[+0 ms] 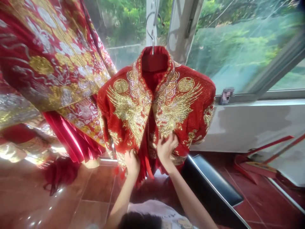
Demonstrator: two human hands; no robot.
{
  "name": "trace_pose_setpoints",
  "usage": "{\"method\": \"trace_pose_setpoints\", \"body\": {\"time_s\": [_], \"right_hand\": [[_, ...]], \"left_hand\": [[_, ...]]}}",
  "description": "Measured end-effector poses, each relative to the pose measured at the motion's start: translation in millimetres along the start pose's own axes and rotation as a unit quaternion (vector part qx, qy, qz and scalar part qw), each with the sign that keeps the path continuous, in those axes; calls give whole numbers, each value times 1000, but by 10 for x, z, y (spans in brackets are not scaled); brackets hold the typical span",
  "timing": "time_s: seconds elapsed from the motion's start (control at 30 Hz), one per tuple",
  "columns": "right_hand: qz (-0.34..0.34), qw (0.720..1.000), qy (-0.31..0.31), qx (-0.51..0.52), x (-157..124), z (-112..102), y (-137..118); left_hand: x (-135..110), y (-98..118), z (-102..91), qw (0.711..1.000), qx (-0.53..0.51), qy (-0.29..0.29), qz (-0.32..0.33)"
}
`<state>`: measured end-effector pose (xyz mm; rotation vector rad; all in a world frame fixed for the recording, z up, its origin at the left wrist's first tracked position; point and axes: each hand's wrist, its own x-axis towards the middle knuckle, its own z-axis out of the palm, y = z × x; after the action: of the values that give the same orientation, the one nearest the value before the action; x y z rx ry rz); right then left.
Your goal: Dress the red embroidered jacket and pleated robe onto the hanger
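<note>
A red jacket with gold embroidery (156, 105) hangs on a metal hanger (150, 31) in front of a window. My left hand (132, 162) grips the lower hem of its left front panel, fingers closed on the cloth. My right hand (166, 148) pinches the lower edge of the right front panel near the opening. Both arms reach up from below.
A second red and gold embroidered garment (47, 70) hangs at the left, its red pleated skirt (71, 140) beside the jacket. A dark bench (209, 184) stands on the red tiled floor (90, 190) at the right. The white window sill (259, 105) runs behind.
</note>
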<state>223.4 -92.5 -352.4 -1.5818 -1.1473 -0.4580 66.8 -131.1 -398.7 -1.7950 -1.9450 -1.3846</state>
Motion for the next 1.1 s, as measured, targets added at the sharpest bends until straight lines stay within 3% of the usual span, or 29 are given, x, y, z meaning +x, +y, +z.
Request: {"method": "trace_pose_setpoints", "body": {"time_s": [0.1, 0.23, 0.4, 0.63, 0.8, 0.9, 1.1], "right_hand": [[24, 999, -44, 5, 49, 86, 181], [63, 996, -44, -33, 102, 156, 352], [57, 993, -100, 33, 130, 93, 514], [71, 995, -39, 60, 145, -26, 344], [79, 984, -109, 113, 258, 63, 370], [84, 977, -135, 146, 247, 64, 445], [84, 979, -123, 139, 324, -50, 359]], "left_hand": [[-16, -107, -15, 999, 32, 0, -3], [-29, -192, -45, 998, 53, -16, -9], [-36, -329, -175, 997, 56, -53, -14], [-157, -437, -267, 992, 62, -66, -88], [-303, -517, -298, 985, 69, -79, -136], [-343, -487, -286, 986, 64, -93, -122], [-384, -238, -207, 984, 48, -136, -105]]}}
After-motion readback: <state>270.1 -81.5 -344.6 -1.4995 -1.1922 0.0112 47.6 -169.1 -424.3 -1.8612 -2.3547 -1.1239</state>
